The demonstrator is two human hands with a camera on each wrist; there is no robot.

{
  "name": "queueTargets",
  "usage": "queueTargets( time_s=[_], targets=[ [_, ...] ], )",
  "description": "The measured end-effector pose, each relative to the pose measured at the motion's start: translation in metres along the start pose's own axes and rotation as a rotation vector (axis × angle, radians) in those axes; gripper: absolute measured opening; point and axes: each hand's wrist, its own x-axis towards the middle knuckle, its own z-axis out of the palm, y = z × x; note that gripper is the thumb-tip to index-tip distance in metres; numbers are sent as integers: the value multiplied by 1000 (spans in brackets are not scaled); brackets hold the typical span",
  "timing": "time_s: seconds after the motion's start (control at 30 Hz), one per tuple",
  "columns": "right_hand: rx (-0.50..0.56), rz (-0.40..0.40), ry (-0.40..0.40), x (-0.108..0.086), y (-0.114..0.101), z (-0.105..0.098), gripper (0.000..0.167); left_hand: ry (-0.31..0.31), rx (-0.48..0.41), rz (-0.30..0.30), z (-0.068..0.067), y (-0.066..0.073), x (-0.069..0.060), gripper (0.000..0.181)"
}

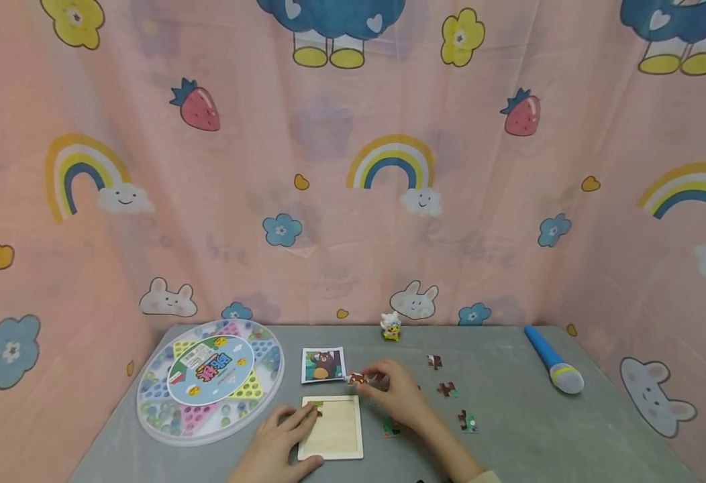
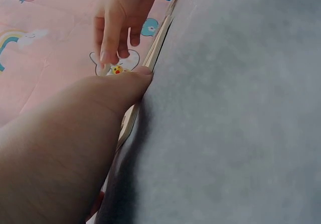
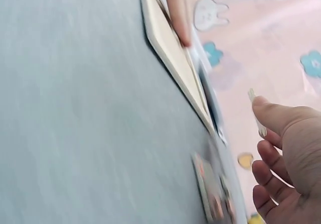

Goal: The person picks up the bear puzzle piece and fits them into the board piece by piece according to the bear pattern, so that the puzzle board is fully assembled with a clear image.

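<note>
A square wooden puzzle tray (image 1: 341, 429) lies on the table, with a puzzle piece (image 1: 319, 404) in its upper left corner. My left hand (image 1: 277, 443) rests on the tray's left side. Its fingertips touch near that corner piece, and the thumb lies at the lower edge. Between thumb and fingertips, my right hand (image 1: 398, 392) pinches a brown and white puzzle piece (image 1: 357, 379) above the tray's upper right corner. In the right wrist view, that held piece (image 3: 257, 112) shows edge-on. Just behind the tray lies a picture card of a brown bear (image 1: 324, 365).
Several loose puzzle pieces (image 1: 447, 389) lie right of the tray, one (image 1: 392, 427) partly under the right hand. A round Chinese checkers board (image 1: 211, 382) is at left. A small figurine (image 1: 390, 327) stands at the back; a blue microphone (image 1: 553, 361) lies at right.
</note>
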Motion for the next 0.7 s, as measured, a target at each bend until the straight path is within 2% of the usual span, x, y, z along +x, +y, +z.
queueTargets(
  time_s=[0.17,0.4,0.57,0.7],
  targets=[
    [39,-57,-77,0,-13,12,27,0,-2,10,0,0,1,82],
    [118,-64,-176,-2,-17,26,24,8,20,24,2,0,2,81],
    [95,-73,-195,-4,-13,32,27,-4,26,22,0,3,2,83],
    [62,-93,-202,-5,-9,35,29,9,33,30,-4,6,2,84]
  ],
)
